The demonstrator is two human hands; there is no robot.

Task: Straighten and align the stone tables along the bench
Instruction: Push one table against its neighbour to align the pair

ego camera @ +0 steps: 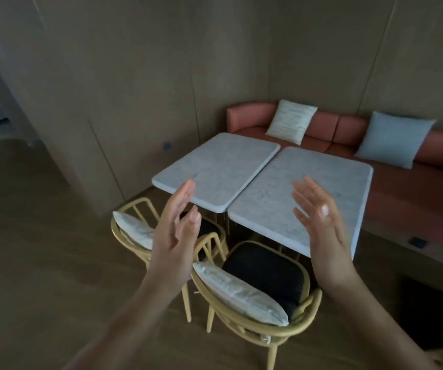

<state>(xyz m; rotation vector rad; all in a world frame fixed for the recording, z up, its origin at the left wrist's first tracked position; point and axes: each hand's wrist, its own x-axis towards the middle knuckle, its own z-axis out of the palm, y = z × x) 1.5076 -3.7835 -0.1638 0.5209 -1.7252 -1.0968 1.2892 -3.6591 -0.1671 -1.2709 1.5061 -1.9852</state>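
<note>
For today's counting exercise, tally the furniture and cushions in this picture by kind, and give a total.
Stone tables: 2, left and right
Wooden chairs: 2, left and right
Bench: 1
Bench pillows: 2, cream and blue
Chair cushions, white: 2
Total: 9

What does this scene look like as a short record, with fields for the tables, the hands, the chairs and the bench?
left table: grey stone top, angled against its neighbour, near corner overlapping it in view
right table: grey stone top, nearer the camera
left hand: open, raised, touching nothing
right hand: open, raised, touching nothing
near chair: yellow frame, dark seat, white cushion
far chair: yellow frame, white cushion
bench: terracotta, behind the tables
pillows: white one, pale blue one, both against the backrest
</note>
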